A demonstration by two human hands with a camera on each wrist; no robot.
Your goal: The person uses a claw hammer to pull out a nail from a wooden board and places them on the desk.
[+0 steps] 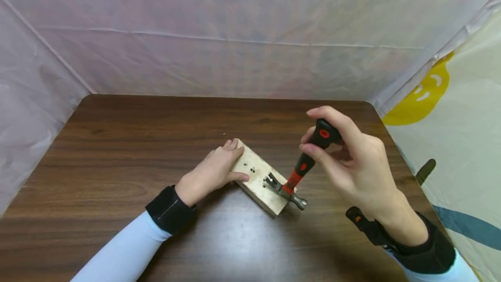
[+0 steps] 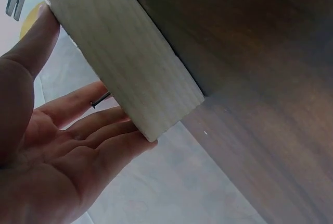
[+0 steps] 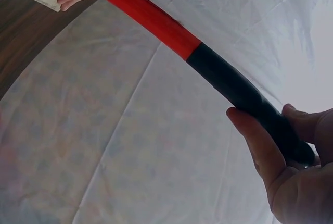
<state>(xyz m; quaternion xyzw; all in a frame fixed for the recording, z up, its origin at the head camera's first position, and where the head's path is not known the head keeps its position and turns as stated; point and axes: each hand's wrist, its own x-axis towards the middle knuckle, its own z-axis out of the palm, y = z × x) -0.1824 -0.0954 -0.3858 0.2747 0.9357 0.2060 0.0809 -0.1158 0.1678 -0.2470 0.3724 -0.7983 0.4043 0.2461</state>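
Note:
A pale wooden block [image 1: 260, 175] lies slantwise on the table. My left hand [image 1: 213, 166] rests on its far left end, fingers and thumb touching the top; part of the fingers is hidden behind the wood in the left wrist view. Several dark nails [image 1: 252, 169] stand in the top face, one nail [image 2: 100, 99] showing near the left fingers. My right hand [image 1: 358, 164] pinches a claw hammer [image 1: 301, 164] by the end of its black and red handle. The handle slants up; the claw is over the block among the nails. Whether it grips a nail, I cannot tell.
The dark brown wooden table [image 1: 129, 156] has rounded far corners. Behind it hangs a pale cloth [image 1: 219, 64], and at the right a printed cloth [image 1: 462, 151] hangs beside the table edge. A tiny light speck lies past the block.

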